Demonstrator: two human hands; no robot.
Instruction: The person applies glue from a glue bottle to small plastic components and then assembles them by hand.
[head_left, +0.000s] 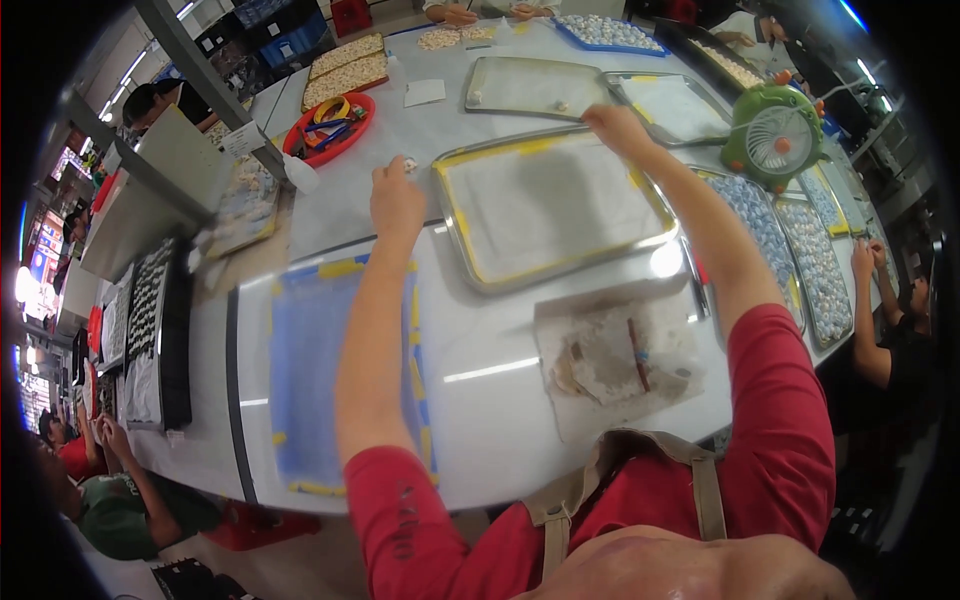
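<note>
An empty metal tray [470, 255] with yellow tape on its rim lies tilted on the white table. My left hand [396, 200] is at the tray's left far corner, fingers curled near a small pale piece [409, 163] on the table. My right hand [615, 125] grips the tray's far edge near the right corner. Both arms in red sleeves reach forward over the table. A blue-lined tray [300, 370] with yellow tape lies under my left forearm.
A stained cloth [615, 365] with a thin stick lies near me. Two more metal trays [530, 85] sit farther back, a red bowl [330, 125] of tape rolls at left, a green fan [775, 135] at right. Trays of small blue-white pieces [790, 250] line the right side. Other people work around.
</note>
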